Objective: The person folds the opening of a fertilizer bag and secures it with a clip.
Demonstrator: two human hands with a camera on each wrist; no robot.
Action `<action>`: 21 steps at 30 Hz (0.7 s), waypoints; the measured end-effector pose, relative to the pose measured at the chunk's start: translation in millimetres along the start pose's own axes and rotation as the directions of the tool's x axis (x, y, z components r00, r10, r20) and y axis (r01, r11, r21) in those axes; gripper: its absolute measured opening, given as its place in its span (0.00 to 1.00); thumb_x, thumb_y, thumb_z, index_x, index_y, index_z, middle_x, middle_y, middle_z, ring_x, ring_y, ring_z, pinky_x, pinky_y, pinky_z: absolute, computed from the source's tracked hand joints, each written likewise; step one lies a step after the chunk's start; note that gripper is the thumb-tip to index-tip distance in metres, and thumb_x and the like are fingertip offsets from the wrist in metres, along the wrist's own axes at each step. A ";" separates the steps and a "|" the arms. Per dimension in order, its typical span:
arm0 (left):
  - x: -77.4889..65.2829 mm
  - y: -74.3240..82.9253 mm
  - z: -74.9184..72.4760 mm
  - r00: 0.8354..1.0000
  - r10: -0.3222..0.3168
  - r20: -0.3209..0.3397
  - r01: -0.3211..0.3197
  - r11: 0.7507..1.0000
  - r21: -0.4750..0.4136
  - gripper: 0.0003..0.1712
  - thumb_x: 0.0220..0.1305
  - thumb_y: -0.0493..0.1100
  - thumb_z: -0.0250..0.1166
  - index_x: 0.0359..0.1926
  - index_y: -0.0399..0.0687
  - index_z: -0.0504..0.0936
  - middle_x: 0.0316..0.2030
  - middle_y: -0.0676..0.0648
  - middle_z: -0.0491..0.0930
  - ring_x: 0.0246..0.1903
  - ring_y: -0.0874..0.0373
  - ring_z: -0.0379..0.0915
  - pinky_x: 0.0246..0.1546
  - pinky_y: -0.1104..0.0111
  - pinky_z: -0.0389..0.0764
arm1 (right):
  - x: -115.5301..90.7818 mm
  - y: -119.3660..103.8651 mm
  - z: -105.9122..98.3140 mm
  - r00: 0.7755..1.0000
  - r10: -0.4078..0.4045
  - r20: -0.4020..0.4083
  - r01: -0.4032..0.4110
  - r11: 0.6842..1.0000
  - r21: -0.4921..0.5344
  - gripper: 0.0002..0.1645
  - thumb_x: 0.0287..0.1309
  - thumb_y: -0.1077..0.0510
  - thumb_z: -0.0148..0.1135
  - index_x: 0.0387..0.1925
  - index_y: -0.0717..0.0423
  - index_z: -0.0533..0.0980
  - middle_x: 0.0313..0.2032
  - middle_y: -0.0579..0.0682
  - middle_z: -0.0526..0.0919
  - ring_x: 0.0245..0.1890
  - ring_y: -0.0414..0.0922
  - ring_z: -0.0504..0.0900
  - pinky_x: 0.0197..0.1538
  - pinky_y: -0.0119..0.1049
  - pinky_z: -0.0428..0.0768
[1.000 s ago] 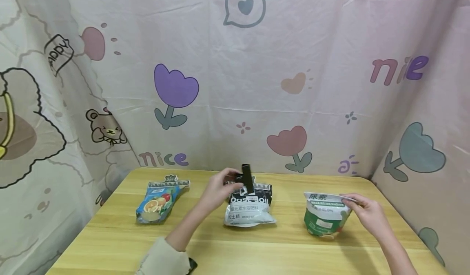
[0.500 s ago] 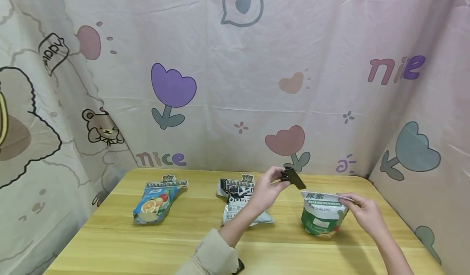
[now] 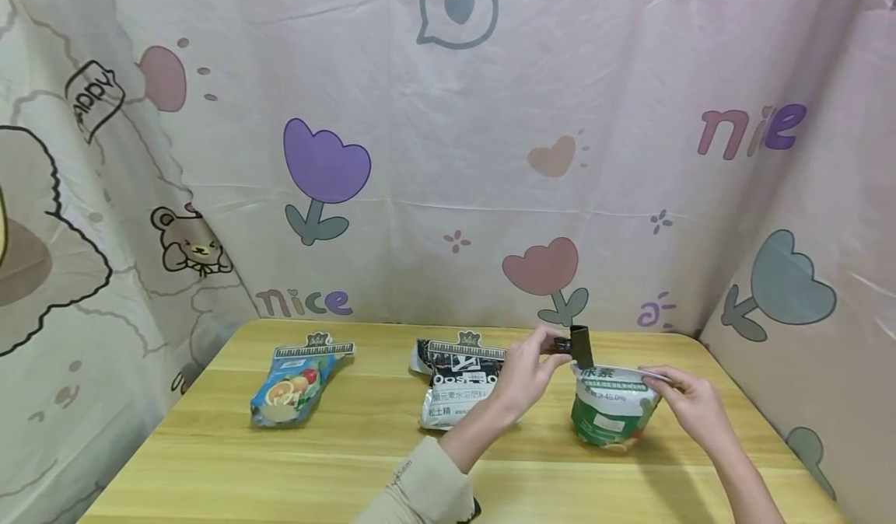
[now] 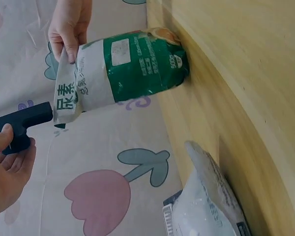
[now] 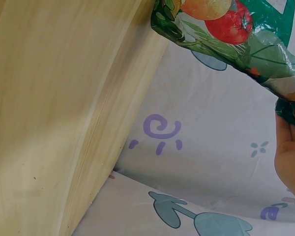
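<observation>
My left hand (image 3: 526,372) pinches a black bag clip (image 3: 580,347) by its handles, beside the left end of the bag's folded top edge. That green and white bag (image 3: 607,415) stands on the table, printed with Chinese characters. Its upper right corner is held between the thumb and fingers of my right hand (image 3: 689,406). In the left wrist view the clip (image 4: 27,120) looks very close to the bag's top edge (image 4: 65,101); I cannot tell whether they touch. The right wrist view has vegetables printed on the bag (image 5: 226,29), with the hand (image 5: 290,160) at its top.
A blue fruit-printed bag (image 3: 292,390) with a clip (image 3: 315,347) across its top lies on the table's left. A black and white bag (image 3: 448,399), also clipped, lies in the middle, partly behind my left forearm. Behind the wooden table (image 3: 280,477) hangs a printed curtain (image 3: 413,158).
My left hand has moved right with the black clip, from above the middle bag to the green bag's top edge. My right hand keeps holding that bag in place.
</observation>
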State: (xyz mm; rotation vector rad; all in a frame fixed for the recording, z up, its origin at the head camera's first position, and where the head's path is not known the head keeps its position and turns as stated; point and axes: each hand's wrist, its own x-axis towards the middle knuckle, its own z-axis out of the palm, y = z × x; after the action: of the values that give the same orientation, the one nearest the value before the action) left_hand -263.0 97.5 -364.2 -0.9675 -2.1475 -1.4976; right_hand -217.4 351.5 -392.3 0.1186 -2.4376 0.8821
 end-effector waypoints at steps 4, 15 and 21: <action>1.5 1.4 0.2 1.000 0.029 0.012 -0.030 0.998 0.062 0.14 0.56 0.38 0.64 0.45 0.44 0.75 0.36 0.51 0.82 0.40 0.64 0.76 0.42 0.77 0.73 | 0.6 -0.6 -0.4 1.000 0.003 0.004 -0.003 1.000 -0.007 0.08 0.54 0.62 0.64 0.37 0.59 0.82 0.37 0.55 0.83 0.35 0.25 0.73 0.34 0.22 0.72; 11.4 7.4 4.0 0.991 0.042 0.123 -0.067 0.975 0.210 0.13 0.60 0.40 0.62 0.45 0.43 0.74 0.35 0.50 0.80 0.33 0.68 0.74 0.31 0.84 0.71 | 1.9 19.4 5.7 0.999 -0.049 -0.021 0.051 0.994 0.094 0.07 0.54 0.60 0.64 0.36 0.56 0.82 0.36 0.53 0.84 0.36 0.39 0.80 0.34 0.29 0.76; 17.3 14.5 10.8 0.977 0.028 0.210 -0.099 0.936 0.338 0.14 0.61 0.42 0.61 0.47 0.43 0.74 0.38 0.50 0.79 0.34 0.67 0.73 0.31 0.84 0.70 | 0.6 11.5 2.8 0.999 -0.035 -0.012 0.036 0.998 0.048 0.07 0.54 0.60 0.64 0.36 0.58 0.82 0.36 0.54 0.84 0.35 0.27 0.75 0.33 0.23 0.72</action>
State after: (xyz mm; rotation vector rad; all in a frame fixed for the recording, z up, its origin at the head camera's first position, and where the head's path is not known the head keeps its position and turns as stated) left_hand -264.0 116.2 -347.6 -1.0831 -2.3880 -0.9755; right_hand -222.1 358.8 -400.3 0.1730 -2.3971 0.9233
